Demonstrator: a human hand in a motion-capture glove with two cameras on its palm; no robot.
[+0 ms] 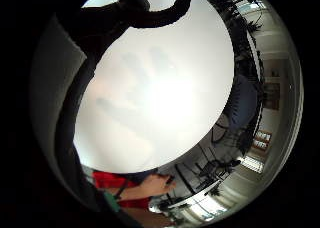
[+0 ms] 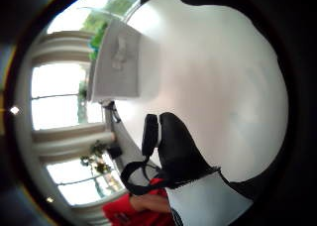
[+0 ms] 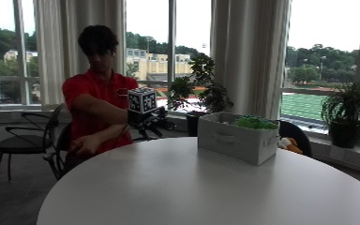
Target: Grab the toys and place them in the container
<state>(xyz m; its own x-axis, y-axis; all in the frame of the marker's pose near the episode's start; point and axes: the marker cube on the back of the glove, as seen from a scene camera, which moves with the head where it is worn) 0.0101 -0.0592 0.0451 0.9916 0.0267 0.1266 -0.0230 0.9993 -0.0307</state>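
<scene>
Nothing sits in our gloved right hand; we hold it raised above the near-person edge of the round white table, and the shadow it casts on the tabletop in the little-finger palm view shows the fingers spread apart; in the thumb-side palm view the black thumb stands out straight over bare white surface, curled round nothing.

From the outside view the hand hangs at about ten o'clock of the table's middle; the white fabric container stands on the tabletop at about one o'clock of that middle, well apart from the hand; a green toy shows above its rim, lying inside; the container has a cut-out handle on the side facing us.

In the thumb-side palm view the same container rests on the table near its edge, with windows beyond it.

Our bare left hand is lowered below the table's edge, beside the red shirt; an orange and white soft toy lies beyond the table, just behind the container, on a dark chair; potted plants stand along the window sill.
</scene>
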